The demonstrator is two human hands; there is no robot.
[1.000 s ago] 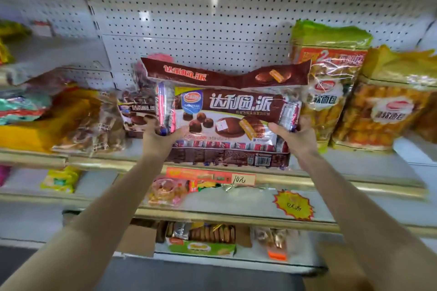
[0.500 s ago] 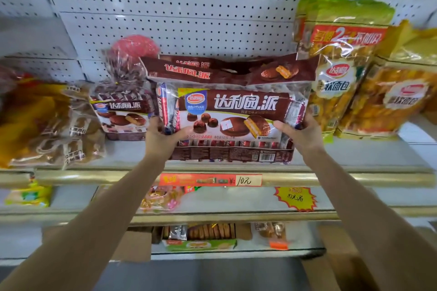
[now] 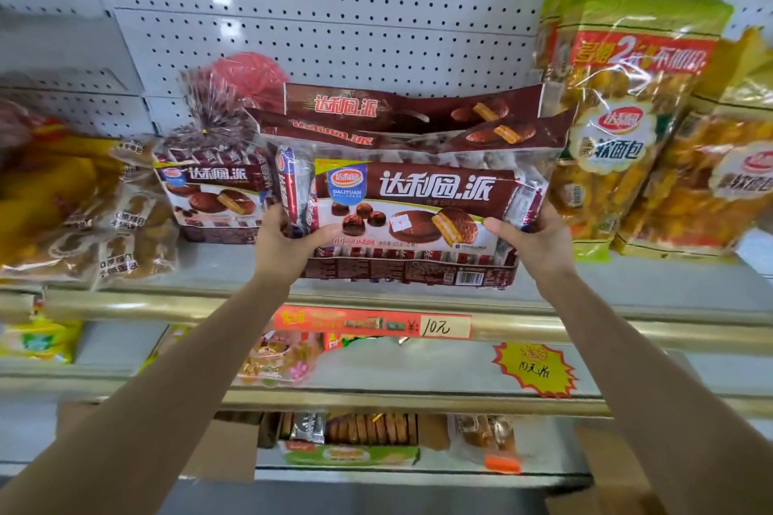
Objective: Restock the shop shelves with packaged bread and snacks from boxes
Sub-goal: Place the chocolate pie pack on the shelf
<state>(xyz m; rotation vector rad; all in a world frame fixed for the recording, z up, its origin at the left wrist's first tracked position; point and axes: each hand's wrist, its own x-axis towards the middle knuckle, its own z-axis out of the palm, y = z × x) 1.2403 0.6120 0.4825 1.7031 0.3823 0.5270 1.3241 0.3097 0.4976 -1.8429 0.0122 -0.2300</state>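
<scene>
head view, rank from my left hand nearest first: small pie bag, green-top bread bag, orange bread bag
1. small pie bag, just left of the left hand
2. green-top bread bag, right
3. orange bread bag, far right

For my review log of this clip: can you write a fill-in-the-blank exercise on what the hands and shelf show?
The pie bag, gripped by the left hand and the right hand, is held by ____ hands in all.
The handwritten price tag on the shelf rail reads ____ yuan.
The tall bread bag right of the pie bag has a ____ top.
Missing words: two; 10; green.
</scene>
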